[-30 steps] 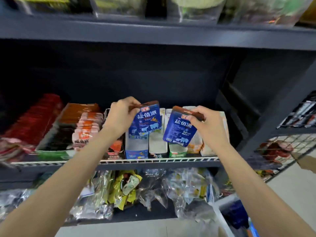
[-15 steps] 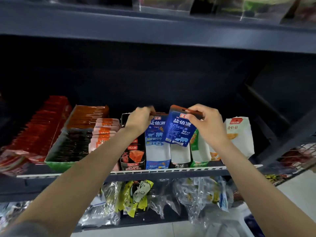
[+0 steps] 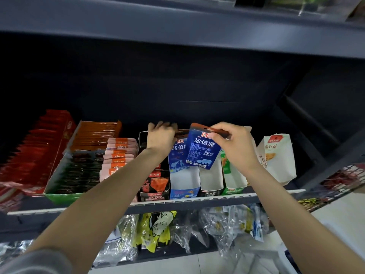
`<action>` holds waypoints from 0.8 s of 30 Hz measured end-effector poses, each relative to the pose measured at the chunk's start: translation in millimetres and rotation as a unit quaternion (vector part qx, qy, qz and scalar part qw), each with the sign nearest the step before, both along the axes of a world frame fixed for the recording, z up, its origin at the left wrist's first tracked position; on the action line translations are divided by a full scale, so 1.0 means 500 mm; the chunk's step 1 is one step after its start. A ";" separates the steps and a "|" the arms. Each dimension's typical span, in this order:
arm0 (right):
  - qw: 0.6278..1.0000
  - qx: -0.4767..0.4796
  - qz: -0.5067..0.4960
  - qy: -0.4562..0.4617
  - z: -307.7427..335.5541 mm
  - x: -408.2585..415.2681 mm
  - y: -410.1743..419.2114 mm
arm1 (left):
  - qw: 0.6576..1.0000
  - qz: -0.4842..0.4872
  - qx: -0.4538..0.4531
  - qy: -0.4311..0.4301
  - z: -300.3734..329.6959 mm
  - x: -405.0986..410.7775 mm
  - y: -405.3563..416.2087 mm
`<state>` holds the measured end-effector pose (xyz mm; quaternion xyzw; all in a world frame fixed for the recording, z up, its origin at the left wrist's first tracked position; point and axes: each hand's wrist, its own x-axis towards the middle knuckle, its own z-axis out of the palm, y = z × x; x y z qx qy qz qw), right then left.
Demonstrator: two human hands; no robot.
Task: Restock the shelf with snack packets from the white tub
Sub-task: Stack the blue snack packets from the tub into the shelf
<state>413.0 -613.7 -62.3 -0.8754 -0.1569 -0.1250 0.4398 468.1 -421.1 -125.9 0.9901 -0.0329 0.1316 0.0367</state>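
Observation:
My right hand (image 3: 235, 147) pinches the brown top edge of a blue snack packet (image 3: 201, 149) and holds it tilted above the white display boxes on the middle shelf (image 3: 193, 200). My left hand (image 3: 161, 138) reaches deeper into the shelf, fingers curled over the top of a second blue packet (image 3: 177, 155) that stands in the blue-and-white display box (image 3: 184, 182). Its fingertips are blurred. The white tub shows only as a pale corner (image 3: 262, 256) at the bottom right.
Red packets (image 3: 29, 153), an orange and dark tray (image 3: 79, 165) and pink sausages (image 3: 118, 155) fill the shelf's left. A white bag (image 3: 278, 157) stands at the right, beside a wire basket (image 3: 339, 180). Clear bags (image 3: 227, 226) hang on the shelf below.
My left hand has pushed its blue packet further back into the display box. My right hand keeps its packet in about the same spot. The view has closed in on the shelf.

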 end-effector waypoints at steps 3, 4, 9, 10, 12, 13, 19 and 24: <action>1.000 0.012 0.013 0.014 -0.006 0.010 0.013 | 0.999 0.011 -0.019 -0.034 -0.005 0.009 0.008; 1.000 0.016 0.015 0.017 -0.010 0.015 0.017 | 0.998 0.007 -0.035 -0.043 -0.004 0.010 0.016; 0.999 0.013 0.026 0.030 -0.028 0.045 0.035 | 0.996 -0.030 -0.083 0.020 -0.001 0.007 0.070; 0.999 0.007 0.026 0.032 -0.031 0.052 0.037 | 0.995 -0.032 -0.089 0.032 -0.002 0.005 0.076; 0.999 -0.002 0.022 0.035 -0.033 0.063 0.038 | 0.992 -0.042 -0.111 0.038 -0.003 0.004 0.080; 0.999 -0.001 0.019 0.037 -0.033 0.067 0.037 | 0.991 -0.051 -0.121 0.036 -0.003 0.005 0.079; 0.999 0.017 0.006 0.046 -0.032 0.077 0.038 | 0.990 -0.082 -0.112 0.035 -0.002 0.016 0.065; 0.999 0.025 -0.013 0.037 -0.023 0.075 0.050 | 0.991 -0.050 -0.107 0.059 0.005 0.040 0.056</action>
